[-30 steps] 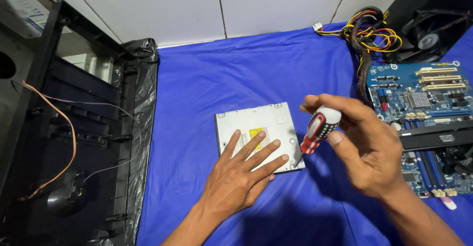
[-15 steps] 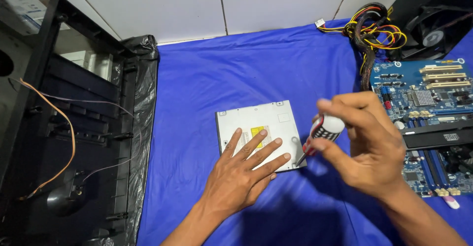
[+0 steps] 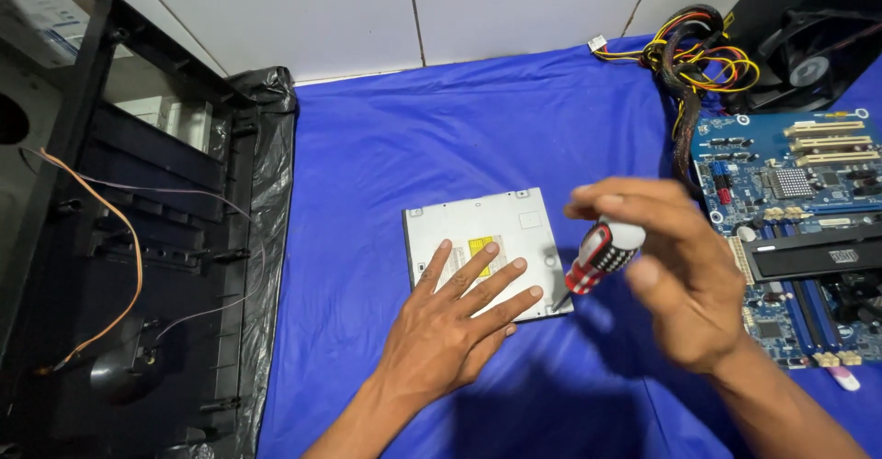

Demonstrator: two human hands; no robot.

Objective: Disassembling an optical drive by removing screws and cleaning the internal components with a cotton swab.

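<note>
Left hand [image 3: 450, 326] lies flat, fingers spread, pinning the drive [image 3: 487, 249], a thin grey metal box lying on the blue cloth [image 3: 441, 137]; right hand [image 3: 675, 280] grips the screwdriver [image 3: 597, 259] by its red-and-white ribbed handle, tip at the drive's near right corner. Cover appears unopened, so screw work looks barely begun. Motherboard [image 3: 799, 202] lies right, case [image 3: 129, 238] left

Blue motherboard [image 3: 799, 192], black case [image 3: 119, 266], cables [image 3: 698, 50]
</note>
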